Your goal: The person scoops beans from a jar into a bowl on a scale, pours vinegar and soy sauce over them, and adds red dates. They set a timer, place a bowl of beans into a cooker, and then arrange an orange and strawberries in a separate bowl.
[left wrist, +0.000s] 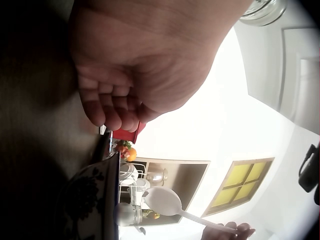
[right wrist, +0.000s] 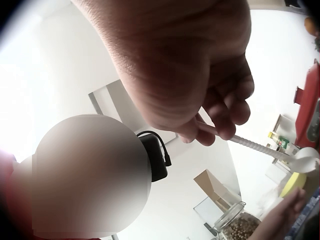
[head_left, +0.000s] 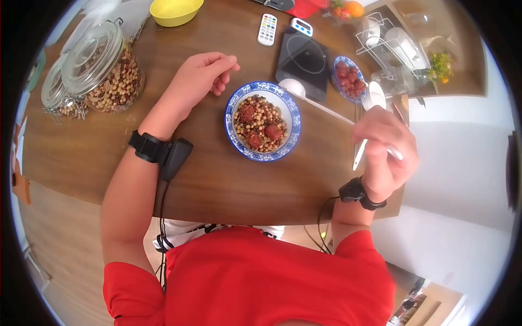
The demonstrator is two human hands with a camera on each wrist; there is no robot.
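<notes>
The right hand point(head_left: 385, 148) curls its fingers round a white spoon point(head_left: 321, 104) above the bowl point(head_left: 262, 121); the left hand point(head_left: 202, 76) rests loosely curled, empty, on the tabletop point(head_left: 217, 179).

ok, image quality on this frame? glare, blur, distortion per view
Head view: strong fisheye, black corners, even light, right hand motion-blurred. Left wrist view: blown-out white backlight, left hand near and dim, bowl rim in shadow. Right wrist view: overexposed background, palm close and soft, a blurred patch lower left, spoon fairly sharp.
</notes>
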